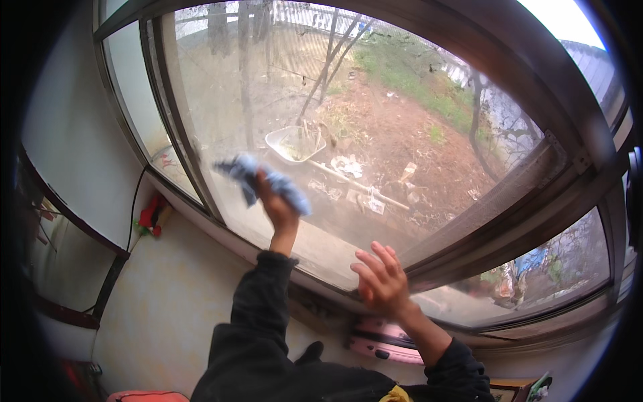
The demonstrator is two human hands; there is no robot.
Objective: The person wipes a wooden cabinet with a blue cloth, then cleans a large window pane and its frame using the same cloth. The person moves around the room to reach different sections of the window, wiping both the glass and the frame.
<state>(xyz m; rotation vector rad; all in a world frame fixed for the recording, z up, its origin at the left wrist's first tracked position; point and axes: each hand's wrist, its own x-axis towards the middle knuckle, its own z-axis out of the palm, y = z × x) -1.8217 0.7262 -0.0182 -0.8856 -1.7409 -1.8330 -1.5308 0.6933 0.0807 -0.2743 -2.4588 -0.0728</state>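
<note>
My left hand (276, 201) is closed on a crumpled blue cloth (289, 190), held against or very close to the lower left part of a dusty window pane (321, 226); the cloth is blurred. My right hand (384, 281) holds nothing; its fingers are apart and raised near the pane's lower edge, beside the metal window frame (452, 256). Whether its fingertips touch the glass, I cannot tell. Both arms wear dark sleeves.
A pink suitcase (384, 346) lies below the window near my right forearm. On the left are a pale floor (166, 301), a red item (150, 216) in the corner and a dark cable (134, 206). Beyond the glass are a white basin (296, 144), a pole (356, 185) and litter.
</note>
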